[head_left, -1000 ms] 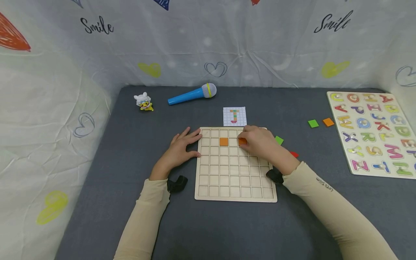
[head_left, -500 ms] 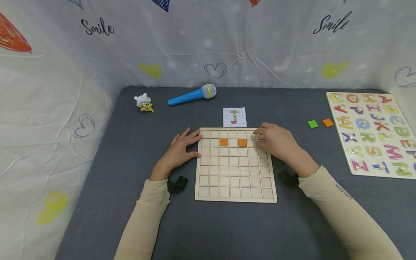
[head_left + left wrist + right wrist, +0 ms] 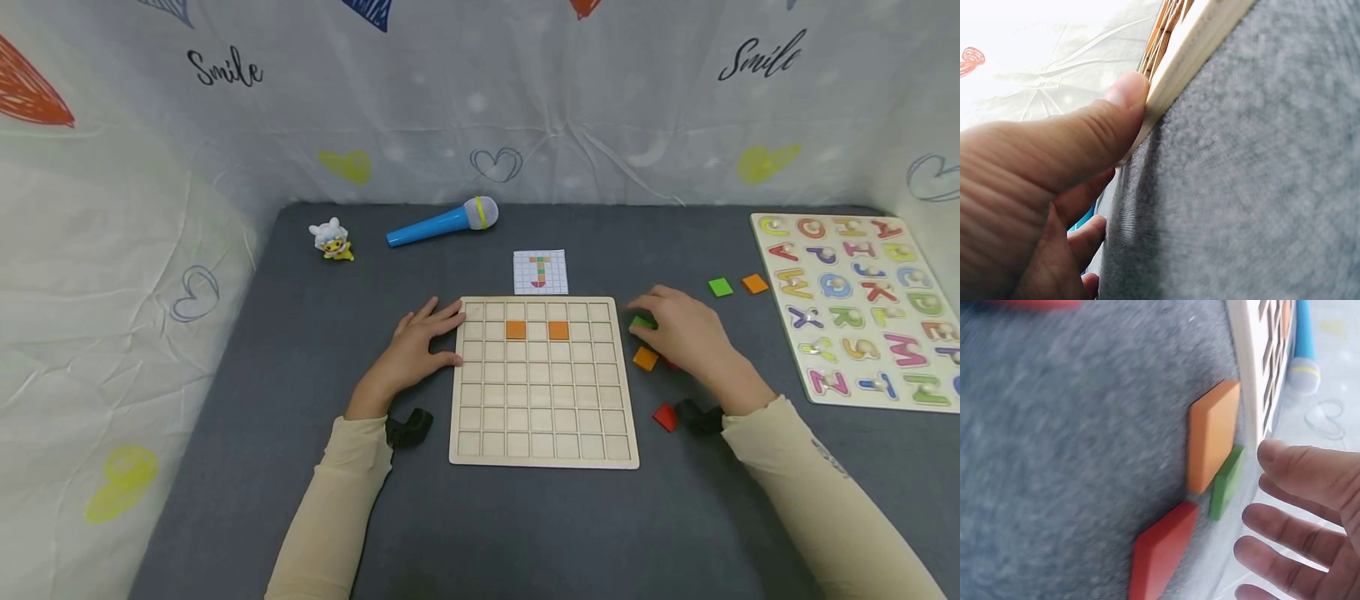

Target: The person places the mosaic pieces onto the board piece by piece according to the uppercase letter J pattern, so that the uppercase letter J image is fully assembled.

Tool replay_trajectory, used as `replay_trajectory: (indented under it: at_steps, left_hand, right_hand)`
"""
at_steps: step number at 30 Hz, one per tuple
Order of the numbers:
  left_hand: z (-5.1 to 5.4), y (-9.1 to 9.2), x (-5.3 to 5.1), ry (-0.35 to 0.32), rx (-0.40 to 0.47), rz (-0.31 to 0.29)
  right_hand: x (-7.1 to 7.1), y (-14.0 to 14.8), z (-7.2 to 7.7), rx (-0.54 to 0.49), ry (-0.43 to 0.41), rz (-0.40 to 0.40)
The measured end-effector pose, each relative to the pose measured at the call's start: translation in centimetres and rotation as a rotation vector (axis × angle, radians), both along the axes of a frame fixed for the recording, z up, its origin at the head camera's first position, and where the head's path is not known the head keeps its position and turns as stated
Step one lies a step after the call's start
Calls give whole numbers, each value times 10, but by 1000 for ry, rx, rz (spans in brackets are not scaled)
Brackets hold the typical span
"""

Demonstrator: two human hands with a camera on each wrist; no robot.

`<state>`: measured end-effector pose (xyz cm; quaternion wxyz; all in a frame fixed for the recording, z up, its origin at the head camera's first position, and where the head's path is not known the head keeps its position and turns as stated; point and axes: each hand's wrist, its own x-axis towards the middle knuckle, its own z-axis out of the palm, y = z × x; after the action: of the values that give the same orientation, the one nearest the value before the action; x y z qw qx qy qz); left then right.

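A pale wooden grid board [image 3: 543, 383] lies on the dark cloth, with one orange tile [image 3: 516, 331] and another orange tile [image 3: 558, 331] in its second row. My left hand [image 3: 412, 354] rests at the board's left edge, thumb and fingertips against the rim, fingers fairly straight. Off the board's right side, my right hand [image 3: 682, 329] is spread over a green tile [image 3: 642, 322], holding nothing. Beside that lie an orange tile [image 3: 1213, 434] and a red tile [image 3: 1163, 553]. Nearer the wrist is a red piece [image 3: 664, 417].
Behind the board lies a small pattern card [image 3: 541, 272]. Farther back are a blue toy microphone [image 3: 442, 222] and a small figurine [image 3: 332, 239]. To the right sit a green tile [image 3: 720, 287], an orange tile [image 3: 754, 284] and a letter puzzle board [image 3: 862, 312].
My right hand has let go of the second orange tile, now in its cell, and moved right, off the board to the loose tiles. My left hand has stayed put.
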<state>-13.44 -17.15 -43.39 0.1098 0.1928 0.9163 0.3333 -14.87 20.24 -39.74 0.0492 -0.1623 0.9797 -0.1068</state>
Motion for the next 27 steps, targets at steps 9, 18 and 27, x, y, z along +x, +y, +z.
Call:
replay_trajectory:
  at_steps: [9,18,27]
  left_hand:
    - [0,0,-1,-5,-5,4]
    - [-1,0,-1,-6,4,1]
    - [0,0,-1,-18,-5,7]
  right_hand:
    - [0,5,-3,38,-21,-10]
    - [1,5,-3,40,-42,-12]
    - [0,3,-2,17,-36,-10]
